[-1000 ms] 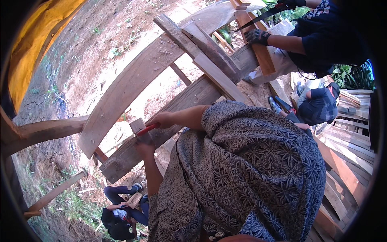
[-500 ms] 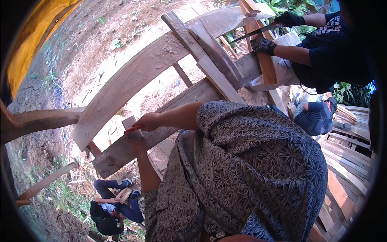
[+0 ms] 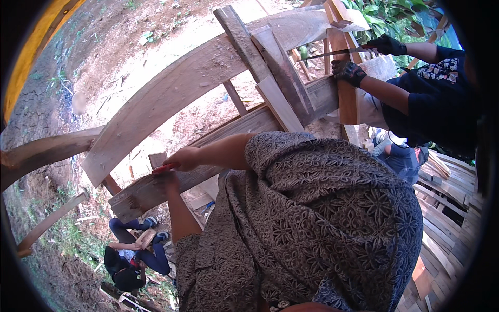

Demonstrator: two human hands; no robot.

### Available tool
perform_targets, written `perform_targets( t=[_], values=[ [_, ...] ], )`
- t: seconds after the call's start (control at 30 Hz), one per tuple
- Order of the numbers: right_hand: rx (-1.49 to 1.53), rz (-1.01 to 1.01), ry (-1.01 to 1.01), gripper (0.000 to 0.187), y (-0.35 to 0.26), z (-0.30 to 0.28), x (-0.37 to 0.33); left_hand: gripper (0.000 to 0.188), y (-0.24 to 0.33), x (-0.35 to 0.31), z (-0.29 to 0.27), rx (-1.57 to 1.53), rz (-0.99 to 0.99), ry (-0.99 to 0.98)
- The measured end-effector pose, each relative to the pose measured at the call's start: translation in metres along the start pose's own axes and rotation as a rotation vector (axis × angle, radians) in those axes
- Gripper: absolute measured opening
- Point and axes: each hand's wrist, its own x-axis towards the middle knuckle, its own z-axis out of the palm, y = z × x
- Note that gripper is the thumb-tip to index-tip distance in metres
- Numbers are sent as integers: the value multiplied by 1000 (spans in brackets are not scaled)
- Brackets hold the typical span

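by the red handle (image 3: pixel 165 168), the left hand (image 3: pixel 167 182) blurs.

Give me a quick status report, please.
Right hand gripping red tool. Left hand close by, grip unclear. Wooden beam beneath. Planks cross it farther right.

Open-air woodworking yard, seen from where I stand; bare soil (image 3: pixel 114 39) and grass (image 3: pixel 65 236) below; rough timber beam (image 3: pixel 241 126) with boards (image 3: pixel 280 102) across it; handsaw (image 3: pixel 325 54) held by a co-worker (image 3: pixel 439 101); many planks (image 3: pixel 447 213) lying to the right; leafy plants (image 3: pixel 400 21) beyond.
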Motion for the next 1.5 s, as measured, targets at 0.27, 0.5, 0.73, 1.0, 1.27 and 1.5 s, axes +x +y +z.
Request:
perform_targets(
  t=[0.27,0.5,0.73,1.0,1.27,1.5],
  values=[
    [-102,-158,-52,52,-25,-8,33,112,9,-23,-16,-170,-114,87],
    [121,-226,82,59,-43,-28,39,116,44,-38,-68,-319,-373,-76],
    [178,-144,-3,54,-72,-18,34,114,45,-58,-97,-401,-496,-259],
    [170,-4,35,54,-84,-48,-43,117,52,-54,-99,-370,-516,-314],
    [193,71,25,54,-84,-96,-111,113,50,-60,-78,-334,-494,-168],
    [192,-65,101,53,-86,-88,-94,108,53,-55,-58,-406,-470,92]
  ],
)
